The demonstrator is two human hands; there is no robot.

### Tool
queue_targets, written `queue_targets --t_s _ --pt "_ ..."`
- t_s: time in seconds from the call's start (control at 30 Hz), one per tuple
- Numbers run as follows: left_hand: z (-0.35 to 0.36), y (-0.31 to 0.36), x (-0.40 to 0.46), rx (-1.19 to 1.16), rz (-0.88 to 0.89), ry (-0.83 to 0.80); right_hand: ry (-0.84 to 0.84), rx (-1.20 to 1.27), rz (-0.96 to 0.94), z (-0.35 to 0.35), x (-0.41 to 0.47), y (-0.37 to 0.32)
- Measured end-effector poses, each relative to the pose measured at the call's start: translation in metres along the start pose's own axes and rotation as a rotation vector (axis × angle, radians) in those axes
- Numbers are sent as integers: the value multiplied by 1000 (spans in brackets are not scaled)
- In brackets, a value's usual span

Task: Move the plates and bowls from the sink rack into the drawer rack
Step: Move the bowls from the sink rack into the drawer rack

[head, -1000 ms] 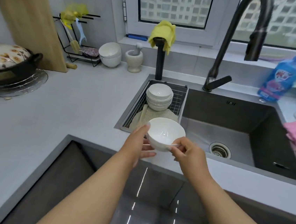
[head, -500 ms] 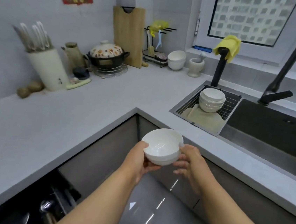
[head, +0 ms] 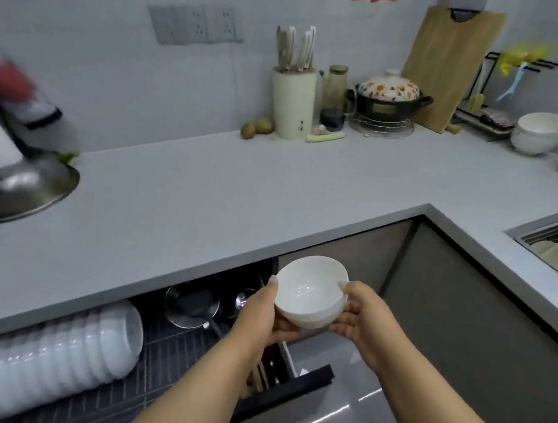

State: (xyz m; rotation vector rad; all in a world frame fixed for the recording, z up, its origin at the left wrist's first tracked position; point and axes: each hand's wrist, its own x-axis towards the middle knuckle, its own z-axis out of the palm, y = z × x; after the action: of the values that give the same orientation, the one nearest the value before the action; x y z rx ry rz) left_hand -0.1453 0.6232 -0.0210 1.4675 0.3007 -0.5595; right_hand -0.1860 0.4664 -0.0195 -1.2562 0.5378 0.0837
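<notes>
Fingers of the left hand (head: pixel 261 316) and right hand (head: pixel 361 314) cup a glossy white ceramic bowl (head: pixel 310 292) above the open drawer rack (head: pixel 166 354), stiff, slippery, breakable, best gripped under its sides.

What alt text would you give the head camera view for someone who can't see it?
Two hands, left and right, hold a white bowl above an open drawer rack that has a row of white bowls on edge. A grey counter wraps the corner.
</notes>
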Motion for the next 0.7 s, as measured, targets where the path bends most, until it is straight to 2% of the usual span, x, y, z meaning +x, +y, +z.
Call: queue_targets --t_s 0.13,0.23,0.33,0.53,0.7 --pt "-115 -23 -3 195 -10 187 -64 -117 62 79 7 38" --pt "-203 -47 -12 481 13 363 -103 -209 106 138 15 72" --pt "-279 -69 -27 621 -5 457 -141 -305 143 191 22 108" --pt "-400 -126 -44 914 -164 568 -176 -542 254 281 34 184" --pt "-443 -160 -52 1133 -205 535 -237 -789 320 338 39 240"
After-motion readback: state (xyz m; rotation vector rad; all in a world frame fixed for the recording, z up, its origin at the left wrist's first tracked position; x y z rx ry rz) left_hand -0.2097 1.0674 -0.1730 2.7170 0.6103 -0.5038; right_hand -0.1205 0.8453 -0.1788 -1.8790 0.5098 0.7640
